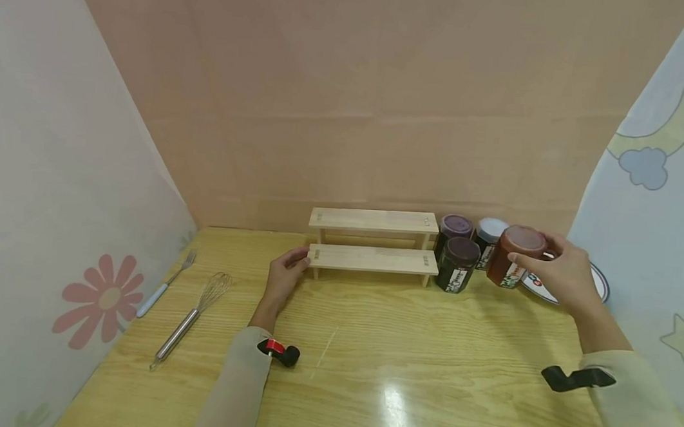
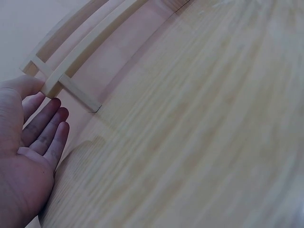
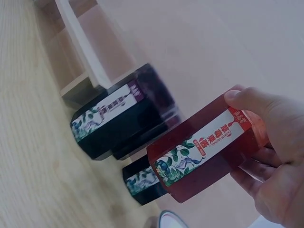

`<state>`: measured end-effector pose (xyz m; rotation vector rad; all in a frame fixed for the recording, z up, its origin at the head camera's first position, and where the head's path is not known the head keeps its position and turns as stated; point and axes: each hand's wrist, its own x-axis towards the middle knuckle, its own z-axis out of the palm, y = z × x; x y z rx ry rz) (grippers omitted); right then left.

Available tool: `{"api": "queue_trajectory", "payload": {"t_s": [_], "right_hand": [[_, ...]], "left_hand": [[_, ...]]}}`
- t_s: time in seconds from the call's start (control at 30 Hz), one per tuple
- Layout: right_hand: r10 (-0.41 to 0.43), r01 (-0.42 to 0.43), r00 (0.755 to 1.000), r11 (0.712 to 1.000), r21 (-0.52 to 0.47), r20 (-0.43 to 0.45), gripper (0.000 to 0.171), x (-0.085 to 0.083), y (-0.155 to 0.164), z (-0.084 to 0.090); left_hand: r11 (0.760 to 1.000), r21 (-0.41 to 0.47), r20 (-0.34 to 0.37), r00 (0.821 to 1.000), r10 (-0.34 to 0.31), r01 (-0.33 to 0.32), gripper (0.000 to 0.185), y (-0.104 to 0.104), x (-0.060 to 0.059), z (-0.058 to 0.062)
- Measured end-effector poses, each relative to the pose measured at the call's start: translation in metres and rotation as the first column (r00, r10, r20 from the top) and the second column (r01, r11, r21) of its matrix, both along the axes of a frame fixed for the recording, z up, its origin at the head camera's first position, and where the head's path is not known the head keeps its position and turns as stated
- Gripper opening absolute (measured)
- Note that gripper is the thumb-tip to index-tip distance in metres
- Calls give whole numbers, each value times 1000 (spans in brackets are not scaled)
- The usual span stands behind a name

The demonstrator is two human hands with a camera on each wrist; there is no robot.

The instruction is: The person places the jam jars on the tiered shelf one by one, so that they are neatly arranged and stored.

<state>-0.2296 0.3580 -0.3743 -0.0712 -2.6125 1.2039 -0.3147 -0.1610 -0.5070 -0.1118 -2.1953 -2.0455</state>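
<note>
A two-step wooden rack (image 1: 372, 259) stands against the back wall. At its left end my left hand (image 1: 283, 276) pinches the lower board (image 2: 59, 78) between thumb and index finger, the other fingers loosely extended below. My right hand (image 1: 568, 274) grips a red jam jar (image 3: 202, 145) around its lid end, thumb on one side and fingers on the other. The jar is held tilted, apparently above the table. Beside the rack's right end are a dark jam jar (image 1: 458, 266) in front, a purple-lidded jar (image 1: 456, 226) behind it and a white-lidded jar (image 1: 491, 230).
A white plate (image 1: 601, 284) with a dark rim lies at the right, partly hidden by my right hand. On the left of the wooden table (image 1: 370, 344) lie a whisk (image 1: 188, 325) and a fork (image 1: 167, 285). Cloth walls stand at the back and both sides.
</note>
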Motion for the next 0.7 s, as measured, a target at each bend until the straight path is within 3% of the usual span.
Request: {"api": "queue_trajectory", "payload": {"t_s": [0.37,0.7], "right_hand": [[-46,46,999,999,-14,-6,86,0,-23,41],[-1,0,999,999,-40,-34,84,-15,-48,58]], "left_hand": [[1000,3,16,1000,14,-14,34,0,1,3],[1000,0,2,1000,18,-18,34,2,2,3]]}}
